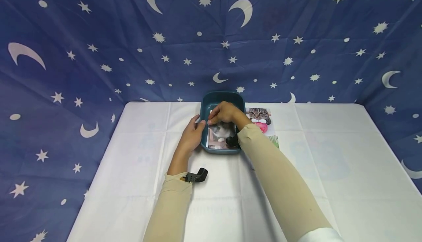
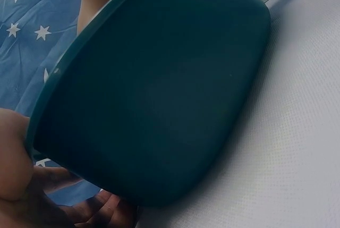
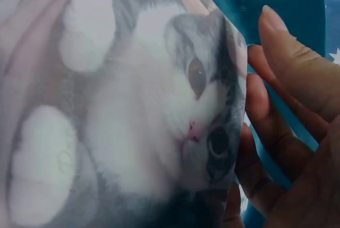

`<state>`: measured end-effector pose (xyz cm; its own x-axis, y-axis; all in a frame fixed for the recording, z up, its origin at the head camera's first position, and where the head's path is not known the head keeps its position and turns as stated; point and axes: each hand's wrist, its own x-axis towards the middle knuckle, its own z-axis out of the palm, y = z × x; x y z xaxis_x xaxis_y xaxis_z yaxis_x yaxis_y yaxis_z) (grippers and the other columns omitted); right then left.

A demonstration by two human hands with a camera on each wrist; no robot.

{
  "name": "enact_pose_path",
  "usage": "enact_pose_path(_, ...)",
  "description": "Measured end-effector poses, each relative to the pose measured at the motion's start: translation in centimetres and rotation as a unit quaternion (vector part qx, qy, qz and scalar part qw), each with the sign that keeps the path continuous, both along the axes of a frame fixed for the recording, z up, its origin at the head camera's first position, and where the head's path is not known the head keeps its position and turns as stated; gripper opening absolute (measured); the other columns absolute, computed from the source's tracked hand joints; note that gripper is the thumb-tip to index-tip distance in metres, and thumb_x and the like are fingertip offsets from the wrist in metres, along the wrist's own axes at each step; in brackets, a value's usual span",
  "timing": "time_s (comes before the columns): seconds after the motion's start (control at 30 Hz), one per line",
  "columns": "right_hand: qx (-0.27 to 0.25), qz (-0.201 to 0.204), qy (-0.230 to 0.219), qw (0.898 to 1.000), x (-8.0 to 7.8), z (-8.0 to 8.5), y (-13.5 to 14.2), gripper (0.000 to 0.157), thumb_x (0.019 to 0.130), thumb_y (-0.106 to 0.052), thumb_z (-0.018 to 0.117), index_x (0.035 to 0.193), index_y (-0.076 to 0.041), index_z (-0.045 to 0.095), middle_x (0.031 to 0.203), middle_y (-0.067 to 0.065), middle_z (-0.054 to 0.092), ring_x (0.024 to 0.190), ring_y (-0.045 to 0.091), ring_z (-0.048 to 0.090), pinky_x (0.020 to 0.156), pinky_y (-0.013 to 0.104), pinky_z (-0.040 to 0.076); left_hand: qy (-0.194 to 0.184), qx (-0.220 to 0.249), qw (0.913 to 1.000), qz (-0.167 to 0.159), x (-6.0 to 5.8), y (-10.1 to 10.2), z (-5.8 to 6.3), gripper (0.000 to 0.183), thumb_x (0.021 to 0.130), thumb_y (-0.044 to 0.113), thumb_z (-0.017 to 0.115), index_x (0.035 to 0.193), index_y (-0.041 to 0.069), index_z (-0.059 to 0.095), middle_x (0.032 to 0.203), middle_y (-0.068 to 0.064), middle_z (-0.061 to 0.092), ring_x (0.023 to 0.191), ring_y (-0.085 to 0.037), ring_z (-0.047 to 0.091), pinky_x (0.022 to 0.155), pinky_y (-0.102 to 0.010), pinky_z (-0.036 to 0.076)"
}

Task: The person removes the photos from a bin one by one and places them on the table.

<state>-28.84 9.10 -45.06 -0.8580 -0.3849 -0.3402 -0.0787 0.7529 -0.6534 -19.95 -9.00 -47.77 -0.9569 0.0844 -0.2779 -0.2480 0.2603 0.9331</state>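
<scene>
A teal plastic bin (image 1: pixel 215 151) stands at the far middle of the table. My left hand (image 1: pixel 191 135) holds its left side, thumb at the rim and fingers along the outer wall; the left wrist view shows this wall close up. Reaching into the bin, my right hand (image 1: pixel 225 113) is over the far part of a cat photo card (image 1: pixel 220 134). Up close, the fingers (image 3: pixel 263 100) of that hand curl in behind the card's edge, their tips hidden, while the thumb stands apart from it. The photo shows a grey-and-white cat with white paws.
Right of the bin lies another card, a tabby cat with a pink ball (image 1: pixel 260 120). A green-patterned card (image 1: pixel 274 141) is partly covered by my right sleeve (image 1: pixel 280 176). White cloth (image 1: pixel 217 212) covers the table, and a blue star-and-moon curtain (image 1: pixel 184 44) hangs behind.
</scene>
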Motion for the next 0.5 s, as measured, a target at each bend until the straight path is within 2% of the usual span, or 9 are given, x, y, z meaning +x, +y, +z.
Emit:
enact_pose_path(0.17, 0.007, 0.019, 0.013, 1.0, 0.2, 0.3, 0.2, 0.021, 0.085, -0.033, 0.085, 0.103, -0.023, 0.083, 0.101, -0.006, 0.079, 0.104, 0.016, 0.067, 0.093, 0.034, 0.052, -0.003, -0.004, 1.0, 0.001, 0.0, 0.0, 0.0, 0.063, 0.108, 0.044, 0.046, 0.162, 0.019, 0.028, 0.16, -0.018, 0.041, 0.149, -0.035, 0.039, 0.123, -0.053, 0.03)
enact_pose_path(0.3, -0.016, 0.037, 0.016, 0.999, 0.4, 0.8, 0.5, 0.02, 0.085, -0.027, 0.085, 0.103, -0.019, 0.082, 0.1, -0.002, 0.079, 0.097, 0.016, 0.068, 0.088, 0.032, 0.053, -0.004, -0.005, 1.0, 0.002, 0.1, 0.0, 0.1, 0.063, 0.108, 0.045, 0.046, 0.162, 0.02, 0.028, 0.161, -0.018, 0.04, 0.15, -0.035, 0.038, 0.123, -0.053, 0.029)
enact_pose_path(0.5, -0.032, 0.073, 0.012, 0.997, 0.6, 2.0, 1.1, 0.023, 0.087, -0.01, 0.08, 0.109, -0.014, 0.08, 0.107, 0.004, 0.078, 0.1, 0.018, 0.07, 0.087, 0.033, 0.056, -0.006, -0.005, 1.0, 0.003, 0.0, 0.0, 0.0, 0.064, 0.107, 0.046, 0.046, 0.162, 0.02, 0.028, 0.161, -0.018, 0.04, 0.149, -0.035, 0.038, 0.123, -0.053, 0.03)
